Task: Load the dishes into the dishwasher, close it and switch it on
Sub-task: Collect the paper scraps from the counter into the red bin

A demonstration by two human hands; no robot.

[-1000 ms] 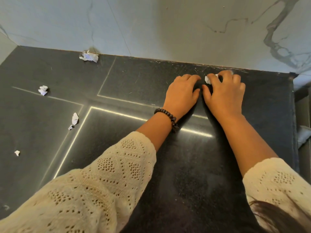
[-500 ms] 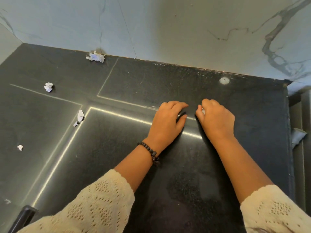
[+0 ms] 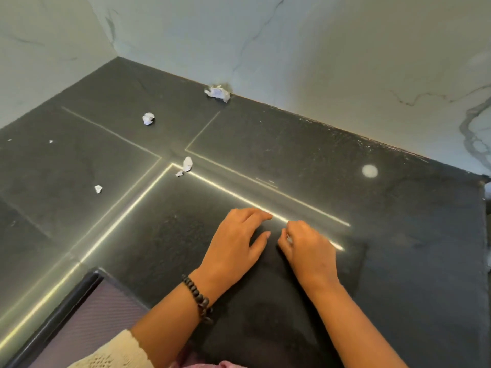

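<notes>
Nearest the camera, on the black countertop (image 3: 398, 261), the left hand (image 3: 233, 248) is resting loosely open while the right hand (image 3: 308, 251) is pinching a white paper scrap (image 3: 289, 239), risking dropping it; farther paper bits (image 3: 148, 119) are lying scattered, no dishwasher or dishes showing.

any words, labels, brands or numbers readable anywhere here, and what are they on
None can be read.
The crumpled paper scraps on the dark countertop show bluish marks, too small and creased to read as text.
The marble wall carries only veins, and the bead bracelet bears no lettering.
</notes>
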